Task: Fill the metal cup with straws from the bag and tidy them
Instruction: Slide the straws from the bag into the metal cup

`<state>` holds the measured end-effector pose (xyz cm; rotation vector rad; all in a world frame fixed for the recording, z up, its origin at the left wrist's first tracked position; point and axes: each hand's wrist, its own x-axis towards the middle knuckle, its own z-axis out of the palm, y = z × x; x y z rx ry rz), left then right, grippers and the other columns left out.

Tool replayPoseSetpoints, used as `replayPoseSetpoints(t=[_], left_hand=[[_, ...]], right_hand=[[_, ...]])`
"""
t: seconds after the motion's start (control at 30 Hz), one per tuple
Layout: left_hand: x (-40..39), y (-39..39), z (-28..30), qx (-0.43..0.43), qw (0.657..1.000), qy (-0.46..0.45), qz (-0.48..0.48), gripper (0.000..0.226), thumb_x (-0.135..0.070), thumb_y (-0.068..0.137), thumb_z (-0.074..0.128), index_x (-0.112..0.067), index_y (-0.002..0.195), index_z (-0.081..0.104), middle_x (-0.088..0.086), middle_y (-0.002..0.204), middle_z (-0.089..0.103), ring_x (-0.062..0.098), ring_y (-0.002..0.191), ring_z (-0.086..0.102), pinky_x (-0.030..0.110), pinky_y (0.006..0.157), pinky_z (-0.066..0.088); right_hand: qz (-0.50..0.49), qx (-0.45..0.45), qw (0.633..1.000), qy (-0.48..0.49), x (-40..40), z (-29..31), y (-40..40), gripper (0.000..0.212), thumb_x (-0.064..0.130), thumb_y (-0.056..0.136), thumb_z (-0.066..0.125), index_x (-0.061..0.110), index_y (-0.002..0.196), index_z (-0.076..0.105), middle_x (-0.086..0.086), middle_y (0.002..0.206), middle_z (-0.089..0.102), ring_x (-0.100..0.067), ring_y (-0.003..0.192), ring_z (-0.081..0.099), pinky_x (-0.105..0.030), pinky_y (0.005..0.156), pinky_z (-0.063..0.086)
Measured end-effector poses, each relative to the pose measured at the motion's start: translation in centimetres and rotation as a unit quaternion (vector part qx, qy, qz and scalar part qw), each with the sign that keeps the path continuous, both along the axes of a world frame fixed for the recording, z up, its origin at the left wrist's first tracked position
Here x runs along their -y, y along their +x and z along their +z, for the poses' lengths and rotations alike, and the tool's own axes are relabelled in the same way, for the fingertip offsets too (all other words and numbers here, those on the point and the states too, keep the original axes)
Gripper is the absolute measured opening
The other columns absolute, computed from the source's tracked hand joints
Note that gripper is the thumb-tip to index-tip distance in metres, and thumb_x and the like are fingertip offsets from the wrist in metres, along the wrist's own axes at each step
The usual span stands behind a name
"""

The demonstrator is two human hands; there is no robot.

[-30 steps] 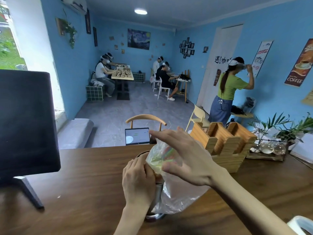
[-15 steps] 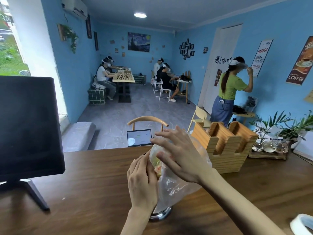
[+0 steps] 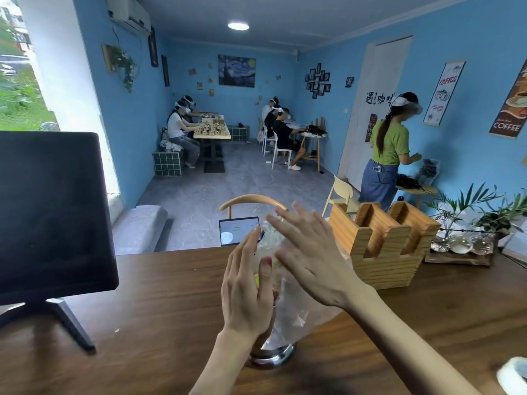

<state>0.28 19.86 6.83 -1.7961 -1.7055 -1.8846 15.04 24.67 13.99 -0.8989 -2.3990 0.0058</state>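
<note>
Clear plastic bag stands in the metal cup on the wooden surface, between both hands. Left hand flat, fingers straight against the bag; right hand spread open on its other side. Straws barely visible, blurred. Wall posters read "COFFEE" and "COFFEE"; door has Chinese characters.

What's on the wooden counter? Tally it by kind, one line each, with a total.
Metal cup: 1
Plastic bag: 1
Monitor: 1
Wooden holder: 1
Tray of glassware: 1
White object, cut off at the corner: 1
Total: 6
</note>
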Motion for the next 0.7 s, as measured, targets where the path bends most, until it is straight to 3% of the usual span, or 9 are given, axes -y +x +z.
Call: replayPoseSetpoints(t=[0.1,0.17,0.27,0.33,0.4,0.47,0.53,0.63,0.7], left_hand=[[-0.5,0.3,0.6,-0.044,0.999,0.012,-0.029,0.055,-0.047,0.108,0.033,-0.023,0.156,0.039,-0.006,0.161,0.041,0.004,0.15,0.032,0.023,0.119,0.029],[-0.7,0.7,0.7,-0.065,0.997,-0.024,-0.042,0.056,-0.056,0.107,0.026,-0.034,0.158,0.031,-0.011,0.164,0.035,0.003,0.15,0.031,0.03,0.117,0.038],[-0.7,0.8,0.3,-0.061,0.995,-0.057,-0.048,0.058,-0.063,0.105,0.02,-0.04,0.157,0.031,-0.016,0.164,0.033,0.002,0.148,0.035,0.041,0.107,0.05],[-0.6,0.7,0.4,-0.066,0.995,-0.055,-0.042,0.055,-0.06,0.106,0.021,-0.04,0.155,0.036,-0.017,0.162,0.036,0.002,0.146,0.037,0.039,0.105,0.051],[-0.4,0.5,0.8,-0.064,0.996,-0.054,-0.034,0.049,-0.054,0.107,0.027,-0.04,0.152,0.04,-0.02,0.157,0.041,-0.002,0.142,0.04,0.028,0.105,0.047],[0.0,0.2,1.1,-0.048,0.997,-0.061,-0.021,0.043,-0.05,0.107,0.034,-0.041,0.148,0.046,-0.025,0.147,0.049,-0.011,0.132,0.045,0.012,0.1,0.041],[0.4,-0.2,1.1,-0.022,0.997,-0.072,-0.026,0.039,-0.048,0.106,0.043,-0.044,0.144,0.049,-0.034,0.132,0.053,-0.02,0.117,0.048,0.002,0.092,0.035],[0.6,-0.6,1.0,0.022,0.995,-0.087,-0.053,0.034,-0.04,0.103,0.055,-0.044,0.136,0.058,-0.04,0.122,0.056,-0.016,0.116,0.053,0.009,0.096,0.041],[0.7,-0.8,1.2,0.03,0.995,-0.087,-0.049,0.028,-0.036,0.102,0.058,-0.041,0.128,0.066,-0.035,0.119,0.062,-0.009,0.118,0.057,0.02,0.099,0.048]], right_hand=[[-0.041,0.009,0.999,-0.001,-0.2,-0.4,0.0,0.06,0.063,0.103,0.013,0.044,0.158,0.025,0.014,0.169,0.015,-0.015,0.158,-0.006,-0.049,0.125,-0.009],[-0.033,0.038,0.998,-0.038,-0.4,-1.1,-0.4,0.056,0.054,0.107,0.019,0.037,0.159,0.027,0.01,0.169,0.02,-0.016,0.158,0.002,-0.046,0.127,0.002],[-0.004,0.01,0.998,-0.059,-0.7,-1.8,-0.4,0.046,0.036,0.11,0.034,0.027,0.155,0.039,0.008,0.163,0.036,-0.012,0.155,0.017,-0.032,0.126,0.014],[0.015,-0.021,0.997,-0.072,-1.1,-1.8,-0.2,0.046,0.036,0.109,0.035,0.026,0.153,0.042,0.007,0.162,0.036,-0.008,0.152,0.023,-0.029,0.124,0.02],[0.028,-0.103,0.987,-0.123,-1.5,-1.8,0.4,0.048,0.039,0.108,0.035,0.027,0.154,0.042,0.011,0.163,0.032,-0.001,0.151,0.023,-0.025,0.122,0.02],[0.011,-0.166,0.974,-0.155,-1.9,-2.1,1.0,0.048,0.05,0.107,0.037,0.037,0.154,0.039,0.019,0.163,0.028,0.006,0.15,0.018,-0.022,0.121,0.017],[-0.012,-0.162,0.972,-0.171,-1.9,-2.8,1.4,0.052,0.063,0.102,0.041,0.049,0.152,0.033,0.025,0.162,0.028,0.012,0.147,0.019,-0.021,0.118,0.018],[0.0,-0.142,0.968,-0.205,-1.7,-3.5,1.3,0.044,0.068,0.099,0.042,0.069,0.142,0.031,0.037,0.148,0.041,0.016,0.137,0.036,-0.019,0.113,0.032],[0.009,-0.132,0.971,-0.201,-1.7,-3.6,1.1,0.046,0.062,0.103,0.04,0.063,0.148,0.031,0.033,0.146,0.046,0.014,0.134,0.042,-0.02,0.11,0.035]])
